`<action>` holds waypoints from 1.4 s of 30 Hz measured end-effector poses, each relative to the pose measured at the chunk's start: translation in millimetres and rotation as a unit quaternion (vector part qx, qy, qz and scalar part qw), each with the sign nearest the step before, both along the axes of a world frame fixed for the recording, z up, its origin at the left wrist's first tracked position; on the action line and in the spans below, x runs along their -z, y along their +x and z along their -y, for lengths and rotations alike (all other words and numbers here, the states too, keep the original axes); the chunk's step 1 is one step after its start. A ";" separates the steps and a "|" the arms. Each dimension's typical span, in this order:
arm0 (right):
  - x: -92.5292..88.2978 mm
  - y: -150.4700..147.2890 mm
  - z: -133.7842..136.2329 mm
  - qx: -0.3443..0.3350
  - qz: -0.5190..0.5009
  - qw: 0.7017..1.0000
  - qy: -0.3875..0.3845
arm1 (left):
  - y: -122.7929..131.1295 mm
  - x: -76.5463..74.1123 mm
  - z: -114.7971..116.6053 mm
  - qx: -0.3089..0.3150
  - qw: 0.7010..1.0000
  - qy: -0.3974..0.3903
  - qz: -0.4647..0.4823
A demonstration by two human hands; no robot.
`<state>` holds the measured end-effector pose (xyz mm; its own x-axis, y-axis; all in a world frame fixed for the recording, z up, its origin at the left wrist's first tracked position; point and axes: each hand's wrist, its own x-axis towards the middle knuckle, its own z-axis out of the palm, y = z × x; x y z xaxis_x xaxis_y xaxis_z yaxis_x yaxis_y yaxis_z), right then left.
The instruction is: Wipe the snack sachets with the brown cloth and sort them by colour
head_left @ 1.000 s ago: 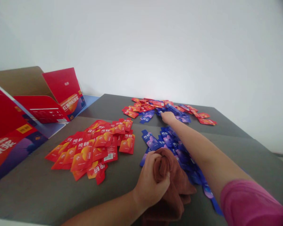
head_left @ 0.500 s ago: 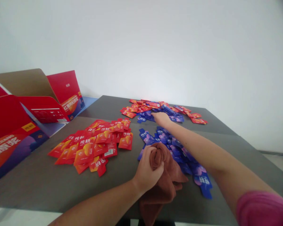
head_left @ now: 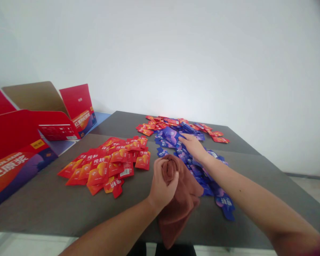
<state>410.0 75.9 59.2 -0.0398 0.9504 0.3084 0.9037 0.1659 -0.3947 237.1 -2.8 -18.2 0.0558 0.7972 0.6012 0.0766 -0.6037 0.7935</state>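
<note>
My left hand (head_left: 164, 185) is closed round a bunched brown cloth (head_left: 182, 199), whose loose end hangs down over the front edge of the table. Between the fingers and thumb of my right hand (head_left: 193, 146) is a blue sachet (head_left: 171, 136), raised above the other blue sachets. Below that hand, a heap of blue sachets (head_left: 202, 177) spreads toward the front right, partly hidden by my forearm and the cloth. To the left lies a pile of red sachets (head_left: 106, 163) with orange fruit printed on them.
A large open red carton (head_left: 13, 142) with raised flaps stands at the left on a blue surface (head_left: 101, 116). Farther back on the grey table (head_left: 77, 209) lie more red sachets (head_left: 146, 131), mixed with blue ones. A white wall rises behind.
My right hand has drawn back from the far blue sachets toward me, now with a blue sachet in its fingers. My left hand and the cloth have shifted slightly left.
</note>
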 end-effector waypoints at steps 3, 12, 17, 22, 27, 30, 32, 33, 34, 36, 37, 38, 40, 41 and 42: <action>7.9 -18.5 52.7 -0.057 -0.193 0.979 -0.024 | -7.7 -8.3 -8.2 -0.119 0.992 0.032 0.020; -7.2 -32.3 127.3 0.036 -0.332 0.938 0.091 | -3.3 -15.5 19.9 0.185 0.958 0.069 -0.206; -8.4 -25.2 144.4 -0.011 -0.219 0.975 0.029 | 1.8 -9.3 15.2 0.157 0.983 -0.094 0.027; 6.8 8.4 145.7 0.089 -0.058 0.994 -0.017 | -5.6 -19.7 0.0 0.044 0.973 -0.141 0.175; 2.7 42.4 135.3 0.225 -0.052 0.972 0.038 | -6.6 -28.1 -2.3 0.004 0.960 -0.176 0.217; 11.1 41.4 124.4 0.227 -0.073 0.971 0.027 | -5.5 -25.5 1.5 0.026 0.963 -0.172 0.204; 21.9 35.6 118.1 0.217 -0.048 0.975 0.013 | -5.5 -23.8 4.2 0.034 0.968 -0.159 0.189; 26.9 32.7 115.9 0.208 -0.019 0.978 0.013 | -5.7 -23.3 5.3 0.034 0.970 -0.151 0.186; 30.6 30.2 114.4 0.196 0.019 0.980 0.023 | -6.1 -23.0 6.1 0.033 0.972 -0.145 0.183; 32.9 27.8 112.2 0.170 0.094 0.979 0.064 | -7.0 -23.0 7.3 0.033 0.974 -0.137 0.180; 31.2 27.8 110.7 0.159 0.119 0.976 0.087 | -7.2 -23.0 7.8 0.034 0.974 -0.134 0.177; 27.9 28.5 108.0 0.153 0.133 0.974 0.105 | -7.3 -22.9 8.3 0.038 0.976 -0.130 0.173; 19.1 30.7 96.9 0.143 0.141 0.973 0.111 | -6.9 -22.0 9.7 0.050 0.978 -0.122 0.159; 14.7 31.5 87.6 0.137 0.144 0.975 0.102 | -6.4 -21.2 10.5 0.058 0.980 -0.118 0.151; 11.0 31.7 75.7 0.126 0.157 0.976 0.081 | -5.8 -20.1 11.2 0.066 0.981 -0.116 0.142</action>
